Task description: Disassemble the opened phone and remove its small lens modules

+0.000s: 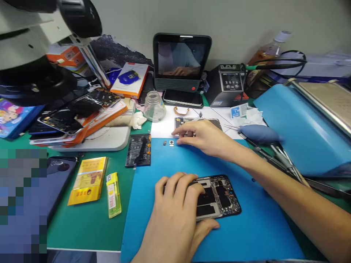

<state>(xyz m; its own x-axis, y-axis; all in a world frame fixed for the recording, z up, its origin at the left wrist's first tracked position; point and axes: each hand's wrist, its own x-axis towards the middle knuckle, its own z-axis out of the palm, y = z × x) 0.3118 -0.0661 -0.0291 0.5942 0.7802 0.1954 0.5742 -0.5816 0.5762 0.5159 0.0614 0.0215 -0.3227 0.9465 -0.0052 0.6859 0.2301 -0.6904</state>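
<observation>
Presently: phone (pixel 210 209) flat, long axis roughly left-right, board (pixel 232 204) at right end | left hand (pixel 175 204) half-curled, gripping it | right hand (pixel 203 137) bent near camera (pixel 171 143), hold unclear.

A plain grey wall (pixel 236 18) ran across the back, bare through its upper middle and dimmer toward the top right corner. Low on its left side showed a dark, jagged patch (pixel 117 49) like a mountain ridge. In front of it stood a table with a green top (pixel 82 230) and a pale front edge (pixel 108 256). The light was even and cool, and a short white glare (pixel 186 36) lay along a small screen's top frame (pixel 164 35).
</observation>
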